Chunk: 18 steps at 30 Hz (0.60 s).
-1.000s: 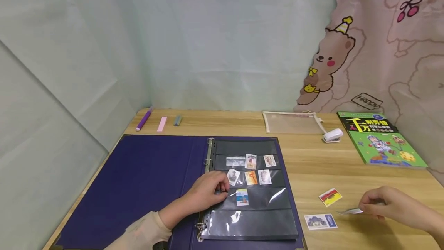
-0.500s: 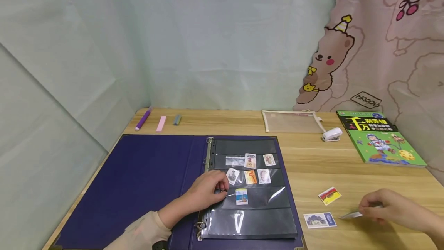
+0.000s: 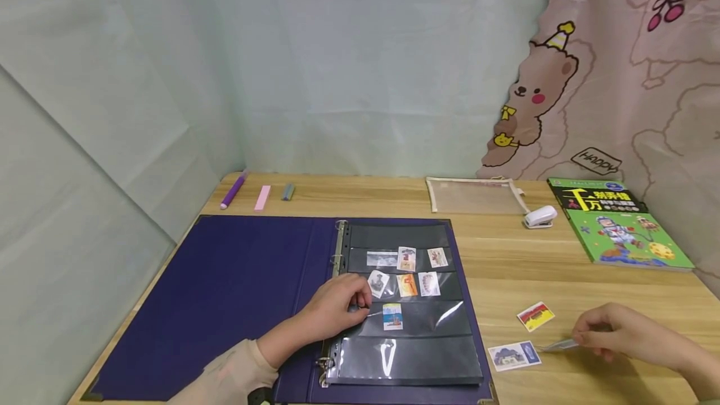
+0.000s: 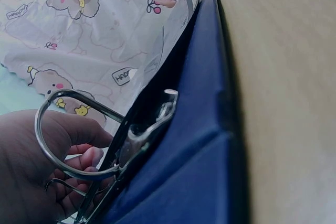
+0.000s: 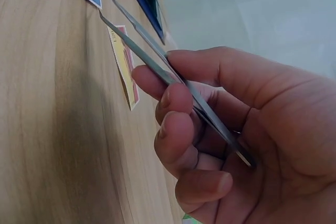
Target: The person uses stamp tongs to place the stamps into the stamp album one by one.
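Note:
My right hand [image 3: 627,337] pinches metal tweezers [image 5: 212,114] between thumb and fingers. The bent tips stand apart, right at the edge of a blue-and-white stamp [image 3: 514,356] lying on the table. Just behind that stamp is a red-and-yellow stamp [image 3: 536,316]. My left hand [image 3: 337,308] rests, fingers loosely curled, at the ring side of a black pocket page [image 3: 410,358] in an open navy binder album [image 3: 225,292]. Several stamps sit in the page's middle strips, among them a blue-and-yellow one [image 3: 392,317]. A metal ring [image 4: 44,135] stands beside my left fingers.
Along the table's back lie a purple pen [image 3: 233,191], a pink strip [image 3: 262,197], a small grey-green piece [image 3: 288,192] and a mesh zip pouch [image 3: 478,197]. A white mini stapler [image 3: 540,217] and green books [image 3: 624,230] are at the right.
My right hand has moved slightly left with the tweezers. The blue-and-white stamp has slid a little left and turned slightly. My left hand stays in place.

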Tool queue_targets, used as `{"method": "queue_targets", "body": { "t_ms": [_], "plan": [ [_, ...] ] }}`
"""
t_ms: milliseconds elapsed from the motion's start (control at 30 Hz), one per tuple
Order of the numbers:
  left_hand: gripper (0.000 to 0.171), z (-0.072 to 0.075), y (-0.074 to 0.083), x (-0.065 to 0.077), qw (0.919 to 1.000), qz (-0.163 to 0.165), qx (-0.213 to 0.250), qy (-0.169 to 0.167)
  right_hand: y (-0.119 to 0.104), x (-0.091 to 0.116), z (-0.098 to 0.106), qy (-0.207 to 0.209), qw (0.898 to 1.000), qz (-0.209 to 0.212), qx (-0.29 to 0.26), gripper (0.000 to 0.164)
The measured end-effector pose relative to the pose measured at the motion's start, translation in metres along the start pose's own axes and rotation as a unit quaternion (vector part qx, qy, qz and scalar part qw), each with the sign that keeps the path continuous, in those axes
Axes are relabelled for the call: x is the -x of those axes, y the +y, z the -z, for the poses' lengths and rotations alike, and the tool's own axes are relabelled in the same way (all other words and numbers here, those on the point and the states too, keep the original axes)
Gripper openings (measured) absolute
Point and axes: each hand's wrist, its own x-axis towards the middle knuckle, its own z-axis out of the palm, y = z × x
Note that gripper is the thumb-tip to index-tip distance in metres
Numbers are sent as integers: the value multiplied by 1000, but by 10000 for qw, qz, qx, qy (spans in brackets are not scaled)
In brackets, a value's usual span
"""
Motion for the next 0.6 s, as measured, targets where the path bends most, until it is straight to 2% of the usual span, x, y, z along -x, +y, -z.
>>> {"method": "queue_targets", "body": {
  "t_ms": [600],
  "plan": [
    [19,0,1,0,10000,64,10,-51,0,-3,1,-327,9990,86,-306,22]
  ]
}}
